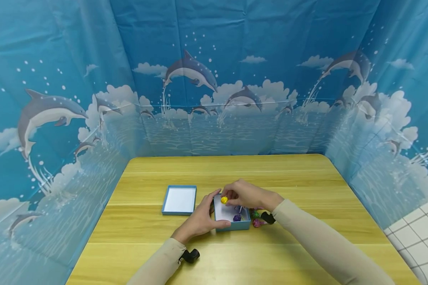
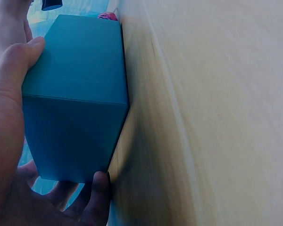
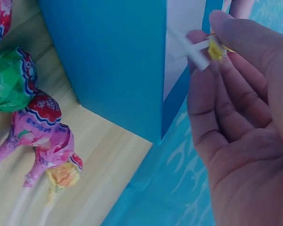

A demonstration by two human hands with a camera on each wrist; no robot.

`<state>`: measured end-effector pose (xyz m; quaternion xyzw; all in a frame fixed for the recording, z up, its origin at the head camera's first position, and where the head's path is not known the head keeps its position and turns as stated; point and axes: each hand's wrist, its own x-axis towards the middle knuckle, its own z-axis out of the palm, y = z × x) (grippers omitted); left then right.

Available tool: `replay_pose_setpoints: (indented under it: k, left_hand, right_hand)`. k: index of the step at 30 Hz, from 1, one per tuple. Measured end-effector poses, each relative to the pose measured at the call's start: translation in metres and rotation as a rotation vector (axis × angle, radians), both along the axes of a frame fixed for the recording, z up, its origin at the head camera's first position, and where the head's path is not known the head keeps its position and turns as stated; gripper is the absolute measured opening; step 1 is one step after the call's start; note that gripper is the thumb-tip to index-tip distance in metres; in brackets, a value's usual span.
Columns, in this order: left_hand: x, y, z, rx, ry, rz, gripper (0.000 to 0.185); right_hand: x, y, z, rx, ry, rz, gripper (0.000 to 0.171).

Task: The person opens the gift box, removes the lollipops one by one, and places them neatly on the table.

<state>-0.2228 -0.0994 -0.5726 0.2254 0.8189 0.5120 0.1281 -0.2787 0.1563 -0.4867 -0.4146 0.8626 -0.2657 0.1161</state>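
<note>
While the left hand [image 1: 199, 219] is bracing the small blue box [image 1: 232, 215] with thumb and fingers wrapped around its near corner, the right hand [image 1: 247, 194] is hovering just over the open top, pinching a yellow-wrapped lollipop [image 1: 224, 200] by the stick right under the head. So both grips are clamped: left on the box, right on the lolly. The right wrist view shows the white stick [image 3: 191, 49] lying across the fingertips with the yellow wrapper [image 3: 216, 47] tucked behind them, just past the box wall [image 3: 108, 61].

At least one purple lollipop [image 1: 237, 217] is already sitting inside the box. A few more are lying on the bench [image 1: 306, 178] just beside the box on the right side, a green one [image 3: 12, 80] and a pink one [image 3: 45, 127] touching each other. The box lid [image 1: 179, 200] is lying open-side up a little way to the left.

What I'd worry about: that pinch looks pretty light, so the lolly could be slipping out and landing on the rim, then bouncing onto the bench instead of inside. The box is also small and light-looking, so if the left hand is easing off while the right one bumps the wall, it could tip or skid into the loose ones. The stick could also catch on the edge and be left poking out.
</note>
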Motion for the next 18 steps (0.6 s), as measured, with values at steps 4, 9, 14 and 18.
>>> replay_pose_setpoints:
  k: [4,9,14,18]
  left_hand:
    - [0.0,0.0,0.001,-0.038,0.016,0.014,0.116]
    - [0.0,0.0,0.002,-0.064,0.023,0.024,0.117]
    - [-0.001,0.0,0.001,-0.078,0.031,0.026,0.118]
    - [0.0,0.0,0.0,-0.071,0.026,0.03,0.119]
  right_hand:
    - [0.002,0.005,0.0,-0.038,-0.006,-0.042,0.02]
    - [0.003,0.013,0.002,-0.074,0.003,-0.06,0.028]
    - [0.005,0.023,0.005,-0.109,-0.009,-0.074,0.033]
    - [0.005,0.031,0.006,-0.132,-0.006,-0.097,0.031]
